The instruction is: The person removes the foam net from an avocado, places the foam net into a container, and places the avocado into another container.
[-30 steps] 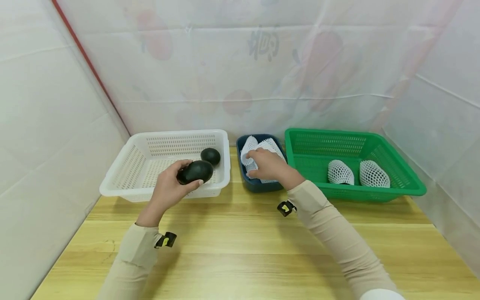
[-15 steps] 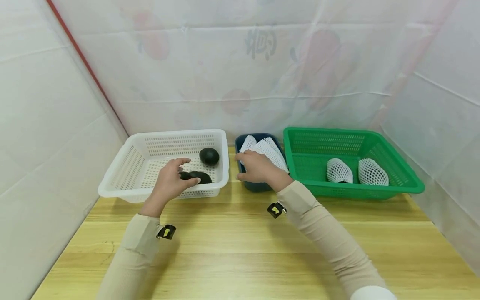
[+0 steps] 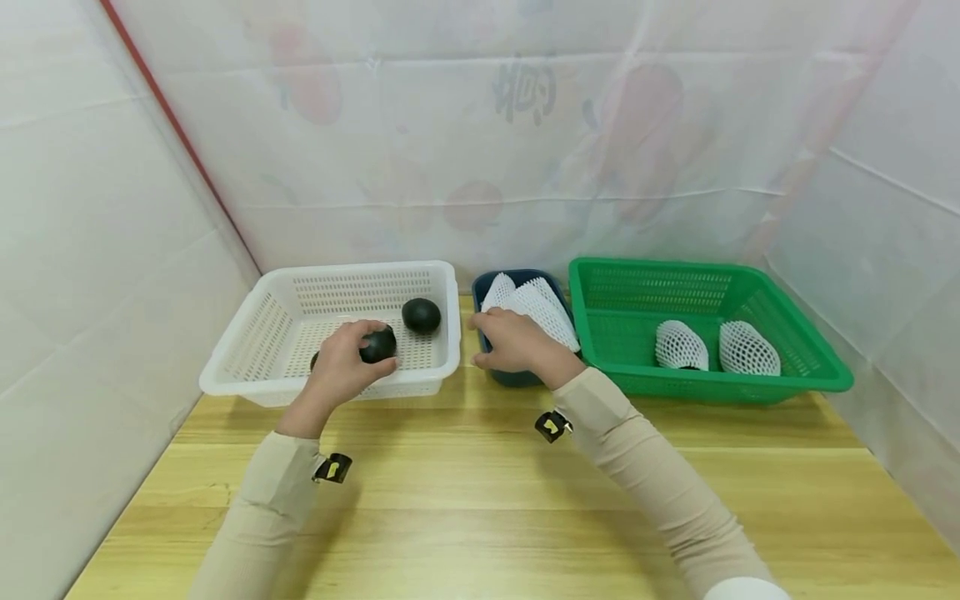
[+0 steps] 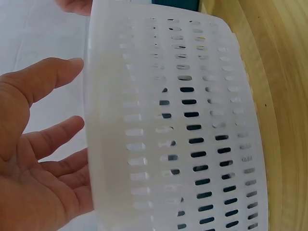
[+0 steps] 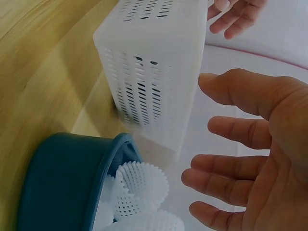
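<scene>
My left hand [image 3: 341,364] hovers over the front of the white basket [image 3: 262,387], fingers spread and loosely bent. The left wrist view shows nothing in that hand's palm. Below and behind its fingers lies a dark oval fruit [image 3: 379,344], avocado-like, inside the basket. Another dark fruit [image 3: 422,316] rests at the basket's right end. A bit of something dark shows left of the hand, mostly hidden. Over the small blue container [image 3: 517,379] is my right hand [image 3: 516,340], fingers parted and holding nothing. White foam net sleeves [image 3: 542,308] lie in that container, partly under the hand.
At the right stands a green basket [image 3: 712,379] holding two net-wrapped fruits, one net sleeve [image 3: 681,345] beside another net sleeve [image 3: 750,348]. All containers stand along the back of a wooden table [image 3: 465,492]. White sheeting [image 3: 390,150] closes off the back and sides.
The left hand has let go of the dark fruit, which dropped into the white basket and shifted left. The right hand has drawn slightly left, off the foam nets.
</scene>
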`<state>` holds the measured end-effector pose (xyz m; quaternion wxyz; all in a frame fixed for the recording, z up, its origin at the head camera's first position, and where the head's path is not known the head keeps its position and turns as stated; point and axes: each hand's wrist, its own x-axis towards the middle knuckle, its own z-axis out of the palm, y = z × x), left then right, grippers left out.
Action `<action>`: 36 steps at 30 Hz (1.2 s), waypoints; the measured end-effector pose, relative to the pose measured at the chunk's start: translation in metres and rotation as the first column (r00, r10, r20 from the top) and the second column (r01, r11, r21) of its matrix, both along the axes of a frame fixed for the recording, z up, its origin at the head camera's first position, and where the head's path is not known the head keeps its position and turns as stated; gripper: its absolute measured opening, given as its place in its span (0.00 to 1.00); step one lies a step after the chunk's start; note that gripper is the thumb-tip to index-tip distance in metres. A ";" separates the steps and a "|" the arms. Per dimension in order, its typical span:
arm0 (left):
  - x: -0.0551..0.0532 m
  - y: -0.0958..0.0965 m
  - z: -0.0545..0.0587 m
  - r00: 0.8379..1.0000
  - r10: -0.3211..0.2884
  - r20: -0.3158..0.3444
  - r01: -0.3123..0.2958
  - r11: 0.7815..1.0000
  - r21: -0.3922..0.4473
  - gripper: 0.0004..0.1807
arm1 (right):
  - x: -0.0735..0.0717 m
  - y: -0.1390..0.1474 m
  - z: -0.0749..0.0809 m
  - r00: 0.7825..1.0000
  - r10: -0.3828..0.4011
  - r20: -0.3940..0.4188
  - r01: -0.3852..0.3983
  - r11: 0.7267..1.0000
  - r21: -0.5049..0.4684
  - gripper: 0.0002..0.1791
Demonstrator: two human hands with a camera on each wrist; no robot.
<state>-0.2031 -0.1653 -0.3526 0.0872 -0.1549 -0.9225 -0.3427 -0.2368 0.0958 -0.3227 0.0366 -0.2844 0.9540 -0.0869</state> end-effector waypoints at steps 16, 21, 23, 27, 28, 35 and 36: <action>0.006 0.050 0.014 0.997 -0.073 -0.010 0.071 0.987 -0.142 0.29 | 0.005 0.041 -0.001 0.996 -0.084 0.019 0.084 0.996 -0.004 0.28; 0.005 0.059 0.016 0.998 -0.062 -0.027 0.054 0.970 -0.238 0.29 | 0.008 0.048 0.002 0.995 -0.093 0.027 0.093 0.996 0.008 0.29; 0.005 0.063 0.017 0.997 -0.071 -0.030 0.061 0.963 -0.263 0.29 | 0.009 0.051 0.005 0.995 -0.096 0.034 0.095 0.995 0.021 0.30; 0.003 0.072 0.020 0.994 -0.112 -0.019 0.101 0.951 -0.293 0.28 | 0.009 0.057 0.009 0.993 -0.114 0.037 0.113 0.993 0.044 0.29; 0.003 0.074 0.021 0.993 -0.120 -0.015 0.110 0.947 -0.301 0.28 | 0.009 0.059 0.010 0.992 -0.119 0.035 0.117 0.992 0.050 0.29; -0.001 0.084 0.023 0.989 -0.146 -0.017 0.131 0.930 -0.344 0.28 | 0.006 0.074 0.010 0.989 -0.146 0.037 0.142 0.986 0.081 0.30; -0.002 0.085 0.022 0.988 -0.151 -0.019 0.135 0.929 -0.346 0.28 | 0.005 0.076 0.010 0.988 -0.149 0.035 0.146 0.986 0.084 0.30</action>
